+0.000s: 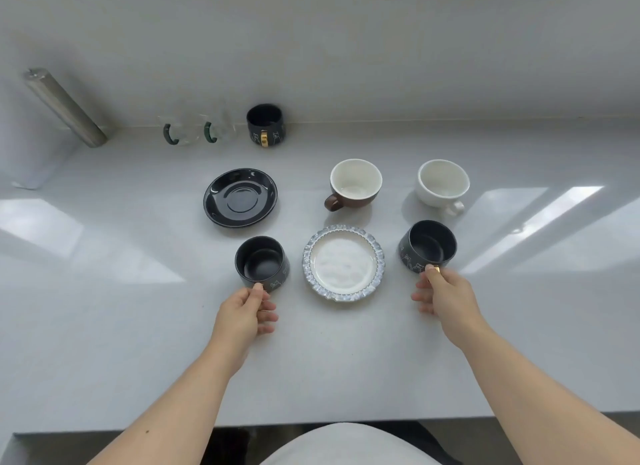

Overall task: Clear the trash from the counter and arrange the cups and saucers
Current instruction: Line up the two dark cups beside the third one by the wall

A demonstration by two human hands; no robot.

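Observation:
My left hand (247,314) grips the handle of a black cup (261,262) standing left of a white saucer with a frilled silver rim (343,232). My right hand (445,296) pinches the gold handle of a second black cup (427,246), which tilts slightly to the saucer's right. A black saucer (240,198) lies behind the left cup. A brown cup with a white inside (355,184) and a white cup (443,184) stand further back. A third black cup with a gold handle (265,125) stands by the wall.
Two clear glass mugs with green handles (194,132) stand by the back wall, left of the third black cup. A metal cylinder (64,106) leans at the far left. The white counter's front edge (311,424) runs just before my body.

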